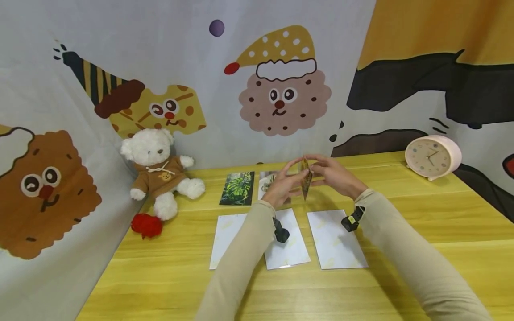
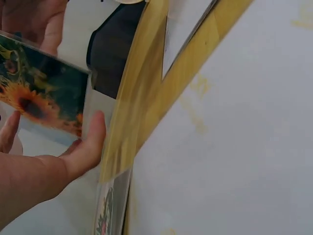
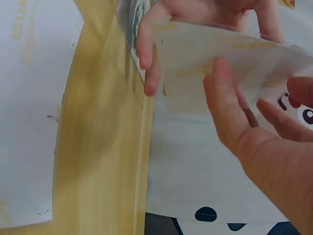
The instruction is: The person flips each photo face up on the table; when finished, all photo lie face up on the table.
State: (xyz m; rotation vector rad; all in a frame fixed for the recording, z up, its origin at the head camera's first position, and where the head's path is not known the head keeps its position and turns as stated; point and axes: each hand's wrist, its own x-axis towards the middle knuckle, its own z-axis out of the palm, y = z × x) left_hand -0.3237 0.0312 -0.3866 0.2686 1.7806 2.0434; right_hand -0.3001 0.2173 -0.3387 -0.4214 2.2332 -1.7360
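Note:
A sunflower photo [image 1: 305, 180] stands nearly edge-on between my two hands above the back of the table. My left hand [image 1: 283, 186] holds it from the left and my right hand [image 1: 335, 174] from the right, fingers at its edges. In the left wrist view its picture side, an orange sunflower print [image 2: 36, 98], faces the camera. The right wrist view shows its pale back [image 3: 190, 56] with faint yellow lettering. Beneath and behind my left hand lies a partly hidden photo [image 1: 266, 183]; left of that lies a green leaf photo [image 1: 237, 188].
Three white sheets with faint yellow marks lie along the front: a left sheet [image 1: 222, 236], a middle sheet [image 1: 289, 249] and a right sheet [image 1: 337, 243]. A white teddy bear [image 1: 160, 176] and red fuzzy item [image 1: 147, 225] are at left, a pink clock [image 1: 433, 157] at right.

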